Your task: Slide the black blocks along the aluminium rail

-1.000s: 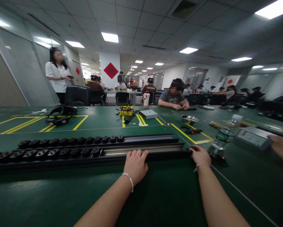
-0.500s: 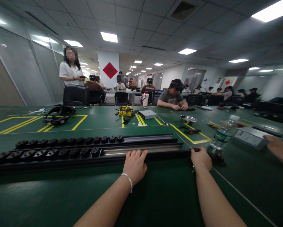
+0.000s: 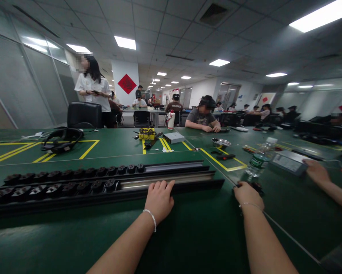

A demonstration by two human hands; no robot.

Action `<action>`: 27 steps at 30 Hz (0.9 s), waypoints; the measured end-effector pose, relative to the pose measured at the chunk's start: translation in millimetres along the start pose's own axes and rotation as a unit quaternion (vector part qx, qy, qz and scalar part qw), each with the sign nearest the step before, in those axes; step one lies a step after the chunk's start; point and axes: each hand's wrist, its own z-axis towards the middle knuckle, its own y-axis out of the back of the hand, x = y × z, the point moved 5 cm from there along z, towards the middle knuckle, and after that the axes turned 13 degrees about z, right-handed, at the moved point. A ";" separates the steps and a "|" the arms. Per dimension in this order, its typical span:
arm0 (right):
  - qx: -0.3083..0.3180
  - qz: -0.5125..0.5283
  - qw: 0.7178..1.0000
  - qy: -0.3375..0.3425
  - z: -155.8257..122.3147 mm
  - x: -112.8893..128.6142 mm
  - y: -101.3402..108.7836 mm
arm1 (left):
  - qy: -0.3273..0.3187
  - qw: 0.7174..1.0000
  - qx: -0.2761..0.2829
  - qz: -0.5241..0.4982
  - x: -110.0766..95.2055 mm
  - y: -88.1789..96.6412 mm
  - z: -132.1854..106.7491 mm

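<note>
Long black rails (image 3: 171,179) lie across the green table (image 3: 188,236), their left parts filled with several black sliding blocks (image 3: 73,184). My left hand (image 3: 158,199) rests on the near rail's edge with its fingers curled over it. My right hand (image 3: 248,195) sits just past the rails' right end, fingers closed over a small dark object (image 3: 255,185) on the table that I cannot make out. A clear water bottle (image 3: 258,161) lies tilted just beyond that hand.
Another person's hand (image 3: 316,170) touches a grey box (image 3: 287,161) at the right. A headset (image 3: 61,139), yellow part (image 3: 147,133), grey case (image 3: 173,137) and metal bowl (image 3: 221,142) lie farther back. A standing person (image 3: 93,93) and seated people are behind.
My right hand has left the rails' right end and shifted right onto the small dark object. The standing person has walked right; the other person's hand has reached further onto the grey box.
</note>
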 end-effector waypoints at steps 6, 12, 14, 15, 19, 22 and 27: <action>0.021 -0.028 0.999 -0.030 0.4 -11.3 3.3 | 0.002 1.000 -0.024 -0.017 0.7 -1.9 -2.0; -0.021 -0.038 0.999 -0.008 -12.1 3.7 18.2 | 0.011 0.997 -0.060 -0.055 6.2 2.3 -4.1; -0.060 -0.036 0.997 0.034 -23.3 20.0 23.1 | 0.038 0.994 -0.081 -0.058 12.8 5.8 -5.3; -0.086 -0.035 0.992 0.081 -30.3 31.5 24.1 | 0.054 0.993 -0.093 -0.056 17.2 7.9 -6.8; -0.190 -0.046 0.929 0.314 -66.0 79.0 7.9 | 0.114 0.986 -0.124 -0.021 44.1 14.9 -24.0; -0.174 -0.052 0.878 0.443 -93.8 104.9 -25.7 | 0.165 0.977 -0.135 0.024 76.5 19.0 -49.0; -0.120 -0.012 0.815 0.567 -152.8 140.6 -72.6 | 0.254 0.959 -0.104 0.070 133.2 20.6 -88.2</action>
